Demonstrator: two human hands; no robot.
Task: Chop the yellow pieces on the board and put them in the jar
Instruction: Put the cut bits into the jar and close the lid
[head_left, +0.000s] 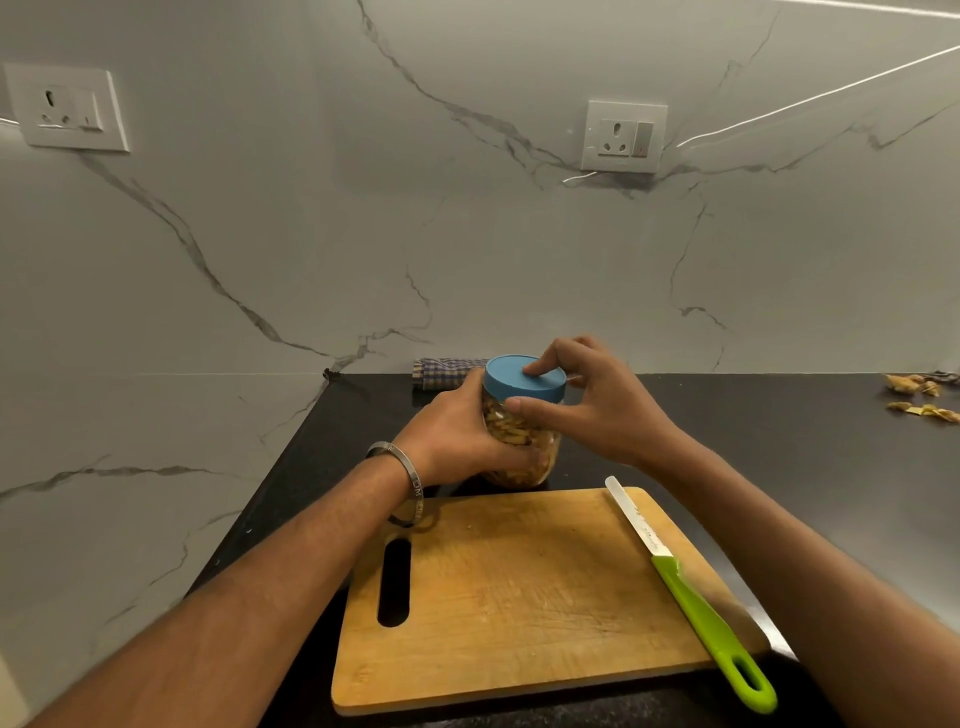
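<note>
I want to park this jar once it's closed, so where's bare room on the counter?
Bare black counter lies between the knife and the yellow scraps. The cutting board middle is bare too. It is crowded behind, where both hands hold the jar before the checked cloth.

A checked cloth (441, 371) is laid on the black counter (779, 441) against the marble wall (363, 234). Two sockets (67, 106) (623, 136) are mounted on that wall. Yellowish scraps (919, 397) are scattered at the counter's far right.
</note>
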